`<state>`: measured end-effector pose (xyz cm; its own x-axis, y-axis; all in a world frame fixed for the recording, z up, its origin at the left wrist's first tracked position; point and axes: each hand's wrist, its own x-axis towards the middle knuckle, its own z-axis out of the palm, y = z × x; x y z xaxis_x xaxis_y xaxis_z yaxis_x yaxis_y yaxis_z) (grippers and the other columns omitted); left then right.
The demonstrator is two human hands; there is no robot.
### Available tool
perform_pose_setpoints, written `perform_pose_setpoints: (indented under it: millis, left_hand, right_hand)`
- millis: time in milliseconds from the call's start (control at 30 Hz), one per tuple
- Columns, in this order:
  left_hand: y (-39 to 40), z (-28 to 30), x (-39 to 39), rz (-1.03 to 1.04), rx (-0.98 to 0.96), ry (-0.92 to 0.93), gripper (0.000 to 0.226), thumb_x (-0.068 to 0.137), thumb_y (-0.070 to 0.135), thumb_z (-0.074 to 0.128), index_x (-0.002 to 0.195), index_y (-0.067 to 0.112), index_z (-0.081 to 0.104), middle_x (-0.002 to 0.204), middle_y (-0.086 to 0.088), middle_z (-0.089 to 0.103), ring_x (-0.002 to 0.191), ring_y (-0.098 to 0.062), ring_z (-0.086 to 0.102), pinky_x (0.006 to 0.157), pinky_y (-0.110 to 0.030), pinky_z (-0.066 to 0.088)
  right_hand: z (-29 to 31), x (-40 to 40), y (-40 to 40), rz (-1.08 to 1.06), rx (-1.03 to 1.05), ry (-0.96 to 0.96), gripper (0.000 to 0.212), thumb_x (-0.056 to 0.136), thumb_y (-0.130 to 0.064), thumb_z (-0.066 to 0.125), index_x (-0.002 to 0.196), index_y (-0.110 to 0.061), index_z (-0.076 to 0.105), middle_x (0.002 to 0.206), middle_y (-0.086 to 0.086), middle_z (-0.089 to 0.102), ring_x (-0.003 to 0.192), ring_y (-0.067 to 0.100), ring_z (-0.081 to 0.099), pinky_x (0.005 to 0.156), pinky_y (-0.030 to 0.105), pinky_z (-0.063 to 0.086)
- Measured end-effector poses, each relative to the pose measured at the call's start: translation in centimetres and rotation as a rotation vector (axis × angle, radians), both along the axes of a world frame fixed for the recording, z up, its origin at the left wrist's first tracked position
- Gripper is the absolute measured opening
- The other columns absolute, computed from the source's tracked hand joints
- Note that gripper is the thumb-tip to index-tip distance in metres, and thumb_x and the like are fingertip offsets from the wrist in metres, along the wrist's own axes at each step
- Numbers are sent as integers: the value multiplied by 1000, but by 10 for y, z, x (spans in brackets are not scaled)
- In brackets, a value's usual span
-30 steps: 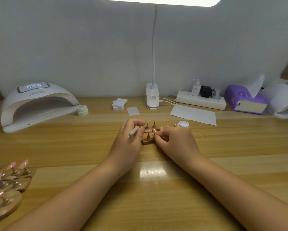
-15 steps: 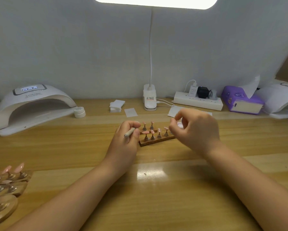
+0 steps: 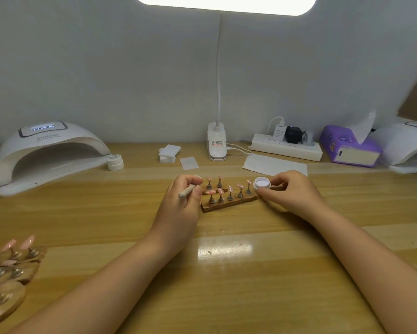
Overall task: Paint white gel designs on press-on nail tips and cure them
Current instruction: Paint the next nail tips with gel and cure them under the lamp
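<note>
Right hand (image 3: 290,194) now holds one gel pot (image 3: 262,183).

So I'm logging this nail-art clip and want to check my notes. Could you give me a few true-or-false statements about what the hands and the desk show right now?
1. The left hand holds a thin brush. True.
2. The right hand pinches a nail tip. False: its fingers hold a small open gel pot.
3. The gel pot sits inside the curing lamp. False: it is at the right end of the wooden nail stand; the curing lamp stands far left.
4. A closed white jar sits beside the lamp's opening. True.
5. The tissue pack is purple. True.
</note>
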<state>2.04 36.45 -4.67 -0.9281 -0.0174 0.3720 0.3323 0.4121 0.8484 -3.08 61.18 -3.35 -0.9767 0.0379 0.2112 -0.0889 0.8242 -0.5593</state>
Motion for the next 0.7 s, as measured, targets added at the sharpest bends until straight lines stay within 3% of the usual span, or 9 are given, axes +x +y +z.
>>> perform_pose_setpoints:
  millis: [100, 200, 300, 400, 567, 700]
  left_hand:
    - [0, 0, 1, 13, -1, 31, 15, 101, 19, 43, 109, 20, 55, 111, 5, 59, 104, -13, 57, 84, -28, 47]
    - [-1, 7, 5, 15, 49, 141, 12, 101, 20, 44, 106, 22, 56, 100, 4, 64, 97, -11, 61, 80, -28, 48]
    - [0, 19, 11, 2, 153, 325, 12, 98, 24, 45, 102, 26, 56, 87, 6, 64, 84, -6, 63, 73, -18, 49]
    - [2, 30, 17, 12, 201, 415, 12, 97, 28, 44, 97, 29, 56, 76, 13, 60, 74, -2, 60, 66, -10, 44]
    - [8, 35, 24, -16, 205, 458, 12, 98, 27, 43, 91, 28, 54, 73, 13, 57, 66, -6, 55, 61, -15, 44]
    - [9, 35, 26, -14, 115, 455, 11, 97, 29, 43, 90, 29, 51, 73, 5, 55, 63, -16, 54, 57, -31, 47]
  right_hand:
    - [0, -1, 4, -28, 11, 65, 36, 73, -53, 73, 94, -24, 70, 103, -3, 61, 98, 14, 55, 84, 42, 51]
    - [5, 2, -2, -7, -21, 250, 36, 75, -49, 74, 93, -19, 68, 99, -4, 59, 94, 13, 53, 79, 35, 49]
    - [16, 12, -19, 104, 41, 474, 34, 75, -40, 78, 92, -12, 68, 94, -2, 57, 90, 15, 51, 74, 31, 45]
    - [26, 24, -40, 254, 153, 601, 36, 73, -35, 81, 89, -5, 70, 91, 6, 60, 86, 20, 51, 72, 35, 47]
    - [32, 42, -64, 372, 282, 716, 36, 70, -36, 82, 84, -4, 71, 87, 10, 62, 81, 25, 53, 68, 38, 47]
    - [33, 47, -72, 385, 328, 731, 35, 72, -39, 78, 83, -6, 72, 87, 8, 63, 82, 23, 54, 71, 39, 49]
